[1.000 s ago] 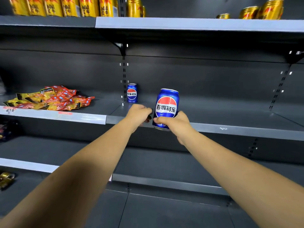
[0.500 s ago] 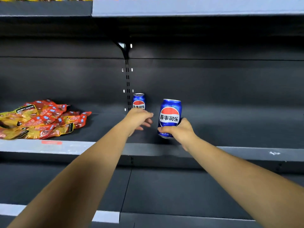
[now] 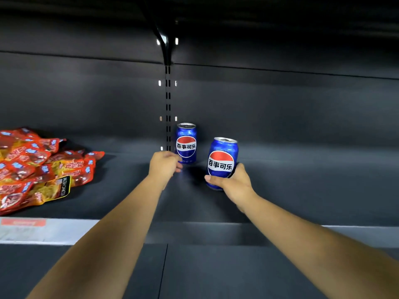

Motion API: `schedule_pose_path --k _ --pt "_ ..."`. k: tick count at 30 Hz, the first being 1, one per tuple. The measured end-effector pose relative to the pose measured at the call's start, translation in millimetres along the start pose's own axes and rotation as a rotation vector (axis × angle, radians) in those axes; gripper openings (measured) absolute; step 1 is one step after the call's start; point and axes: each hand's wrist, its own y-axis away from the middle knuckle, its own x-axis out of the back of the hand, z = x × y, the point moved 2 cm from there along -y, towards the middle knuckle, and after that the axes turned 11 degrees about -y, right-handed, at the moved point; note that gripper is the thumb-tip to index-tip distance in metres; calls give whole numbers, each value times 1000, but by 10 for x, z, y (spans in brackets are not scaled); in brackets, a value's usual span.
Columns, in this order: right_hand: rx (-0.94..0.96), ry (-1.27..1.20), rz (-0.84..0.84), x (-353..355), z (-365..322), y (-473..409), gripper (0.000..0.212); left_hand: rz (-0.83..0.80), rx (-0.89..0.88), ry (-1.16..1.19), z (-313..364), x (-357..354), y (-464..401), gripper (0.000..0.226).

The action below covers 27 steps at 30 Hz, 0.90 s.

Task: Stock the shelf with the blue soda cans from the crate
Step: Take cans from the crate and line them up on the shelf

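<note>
A blue soda can [image 3: 186,143] stands upright at the back of the dark shelf [image 3: 302,190], beside the slotted upright. My right hand [image 3: 234,183] grips a second blue soda can [image 3: 222,160] around its lower part, tilted slightly, just above the shelf and right of the first can. My left hand [image 3: 165,164] reaches in with curled fingers, holding nothing, just left of and in front of the standing can. The crate is out of view.
A heap of red and orange snack packets [image 3: 41,167] lies on the shelf's left part. The slotted upright [image 3: 168,100] and a shelf bracket [image 3: 164,44] run up the back wall. A grey shelf edge with a red label [image 3: 23,223] runs along the front.
Both hands have moved deeper into the shelf. The held can has travelled from the shelf's front edge to a spot near the standing can. The view has closed in.
</note>
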Motion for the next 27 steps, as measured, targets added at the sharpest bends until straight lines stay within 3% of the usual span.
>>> schedule_pose_path --k 4,6,13,18,27 --pt "23 46 43 -56 17 -153 59 178 -53 79 -93 -41 -201 10" --pt "49 85 59 -85 22 -230 60 209 -82 94 -123 -73 -260 18" --pt "17 220 33 -236 95 -576 62 98 -97 22 -198 -147 -354 35" --pt "-55 449 44 -259 153 -825 68 -14 -124 -96 -236 -179 -379 47" --pt "-128 812 18 -326 233 -953 85 -38 -186 -181 -267 -197 -381 46"
